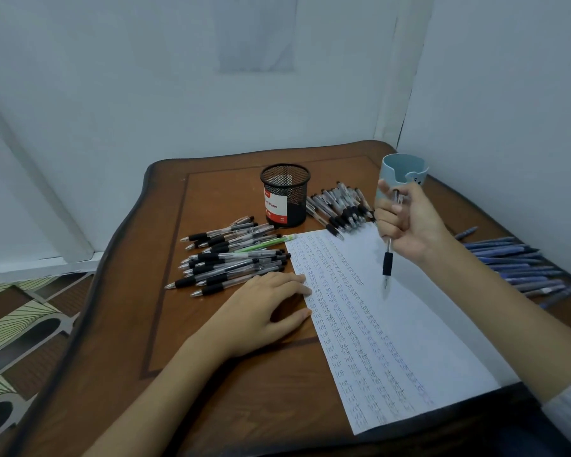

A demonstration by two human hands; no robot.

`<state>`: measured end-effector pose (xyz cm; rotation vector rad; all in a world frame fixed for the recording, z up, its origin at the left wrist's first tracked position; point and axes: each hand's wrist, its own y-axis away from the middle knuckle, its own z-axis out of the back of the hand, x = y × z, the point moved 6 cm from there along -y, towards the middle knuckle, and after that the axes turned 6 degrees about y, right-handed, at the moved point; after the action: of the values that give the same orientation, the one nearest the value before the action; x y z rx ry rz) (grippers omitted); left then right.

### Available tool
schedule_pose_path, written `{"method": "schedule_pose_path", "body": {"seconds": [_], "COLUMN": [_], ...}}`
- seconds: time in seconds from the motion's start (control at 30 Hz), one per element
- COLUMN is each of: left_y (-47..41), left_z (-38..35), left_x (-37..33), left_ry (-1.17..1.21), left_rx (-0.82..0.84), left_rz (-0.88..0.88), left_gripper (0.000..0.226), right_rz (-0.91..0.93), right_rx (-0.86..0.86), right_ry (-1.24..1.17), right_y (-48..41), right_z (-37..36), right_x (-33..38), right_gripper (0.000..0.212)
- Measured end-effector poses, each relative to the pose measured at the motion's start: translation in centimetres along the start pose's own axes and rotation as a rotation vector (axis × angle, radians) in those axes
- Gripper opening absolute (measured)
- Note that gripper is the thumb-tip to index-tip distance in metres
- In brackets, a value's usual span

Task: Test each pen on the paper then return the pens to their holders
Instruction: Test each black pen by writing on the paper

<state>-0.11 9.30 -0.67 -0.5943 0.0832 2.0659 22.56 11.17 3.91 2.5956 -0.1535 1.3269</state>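
Head view: right hand point(409, 222) grips a pen point(388, 258) in curled fingers, tip down, just above the paper point(442, 324) on the desk point(211, 390), over blank space beside the written rows. Left hand point(264, 311) lies flat, fingers straight, on the sheet's left edge. Best, I judge, to pin that edge, lower the tip gently, and write a short light stroke.

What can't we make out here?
- Head view: base of the blue cup, hidden behind the right hand.
- Head view: upper barrel of the pen, wrapped by that hand.
- Head view: blue pens, partly behind the right forearm; count unclear.
- Head view: far rows on the paper, too small to read.
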Motion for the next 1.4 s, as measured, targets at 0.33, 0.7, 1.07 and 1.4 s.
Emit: {"method": "schedule_pose_path", "body": {"seconds": [0.33, 0.7, 1.07, 1.4], "left_y": [0.1, 0.1, 0.1, 0.1], "left_z": [-0.1, 0.0, 0.0, 0.0], "left_x": [0.1, 0.0, 0.2, 0.2], "left_ry": [0.008, 0.018, 0.004, 0.018], "left_rx": [-0.017, -0.022, -0.019, -0.044], "left_rz": [-0.002, -0.005, -0.001, -0.010], "left_gripper": [0.048, 0.045, 0.044, 0.045], "right_rz": [-0.203, -0.014, 0.149, 0.316], "right_rx": [0.074, -0.030, -0.057, -0.158], "right_ry": [0.311, 0.613, 0.921, 1.045], "right_y": [1.8, 2.5, 2.9, 2.9], "right_z": [3.4, 4.2, 3.3, 3.8], "right_x": [-1.8, -2.8, -3.6, -3.2], "right_gripper": [0.058, 0.034, 0.034, 0.036]}}
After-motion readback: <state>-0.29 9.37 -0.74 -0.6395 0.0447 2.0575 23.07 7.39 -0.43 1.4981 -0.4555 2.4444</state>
